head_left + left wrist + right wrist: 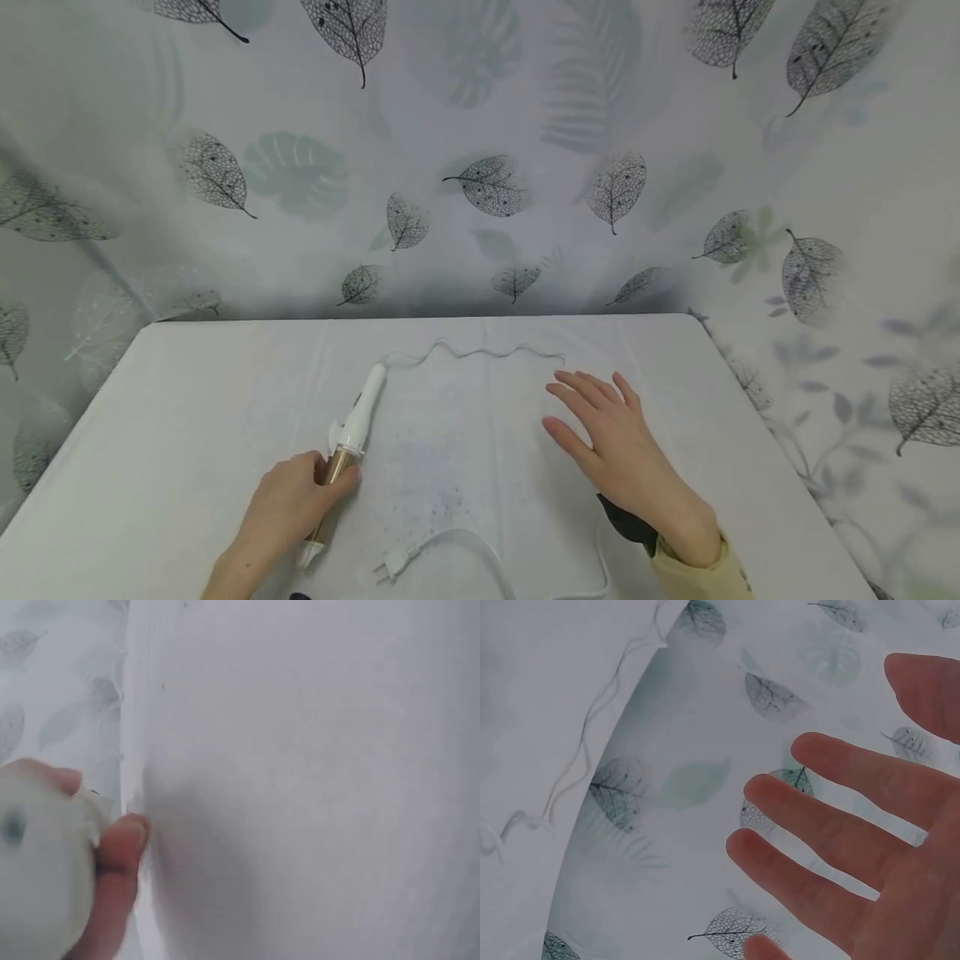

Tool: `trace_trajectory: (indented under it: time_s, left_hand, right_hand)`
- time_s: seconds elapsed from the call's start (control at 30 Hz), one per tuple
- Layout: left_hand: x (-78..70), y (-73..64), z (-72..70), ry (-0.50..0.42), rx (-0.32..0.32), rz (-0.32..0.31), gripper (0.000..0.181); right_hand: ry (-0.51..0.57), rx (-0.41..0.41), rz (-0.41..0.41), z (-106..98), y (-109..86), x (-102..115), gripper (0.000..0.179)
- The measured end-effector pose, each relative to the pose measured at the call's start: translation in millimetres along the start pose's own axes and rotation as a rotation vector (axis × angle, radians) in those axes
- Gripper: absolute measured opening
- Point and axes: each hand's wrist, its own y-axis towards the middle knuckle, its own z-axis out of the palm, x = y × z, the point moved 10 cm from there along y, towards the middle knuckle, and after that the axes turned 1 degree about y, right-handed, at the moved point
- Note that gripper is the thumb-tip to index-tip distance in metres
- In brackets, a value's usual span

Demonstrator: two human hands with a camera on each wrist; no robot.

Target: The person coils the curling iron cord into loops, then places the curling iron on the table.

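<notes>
A curling iron (358, 417) with a white handle and a gold barrel lies slantwise on the white table, its white tip toward the front. My left hand (288, 500) grips the barrel between thumb and fingers. In the left wrist view, fingers (120, 847) show at the left edge beside a blurred, pale shape that I cannot make out. Over the right part of the table, my right hand (618, 446) is spread and holds nothing. Its straight, parted fingers (832, 825) show in the right wrist view. A thin wavy cord (480, 352) runs rightward from the handle's end.
A two-pin plug (396, 563) lies near the table's front, its thick white cable (480, 542) curving right beneath my right forearm. A dark object (300, 596) peeks in at the bottom edge. The table (187, 375) backs onto a leaf-patterned cloth (480, 250).
</notes>
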Motion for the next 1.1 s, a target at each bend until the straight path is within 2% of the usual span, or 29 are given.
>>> trace_trajectory:
  time_s: [0.17,0.27,0.43,0.57,0.77,0.93,1.1]
  left_hand:
    - [-0.7,2.0,-6.4,-0.097,0.003,-0.004,0.044]
    - [-2.3,3.2,-13.1,-0.126,-0.021,0.013,0.048]
    - [-14.4,1.0,-30.5,-0.076,-0.14,0.128,0.042]
    - [-29.5,-1.4,-41.9,-0.05,-0.235,0.233,0.035]
    - [-47.9,1.0,-60.7,-0.054,-0.325,0.315,0.03]
    - [-61.0,2.1,-72.8,-0.062,-0.349,0.341,0.03]
    - [-70.7,-6.4,-80.4,-0.092,-0.339,0.377,0.028]
  right_hand:
    - [0.02,0.01,-0.009,0,0.8,0,0.04]
    - [0.026,0.006,-0.01,-1,2.1,-1,0.039]
    - [0.075,0.001,0.001,1,4.7,-4,0.039]
    - [0.148,-0.039,0.017,1,8.3,-9,0.035]
    - [0.219,-0.112,-0.005,1,19.4,-12,0.029]
    - [0.246,-0.127,-0.014,1,31.8,-13,0.031]
    - [0.247,-0.089,0.027,12,40.0,-21,0.04]
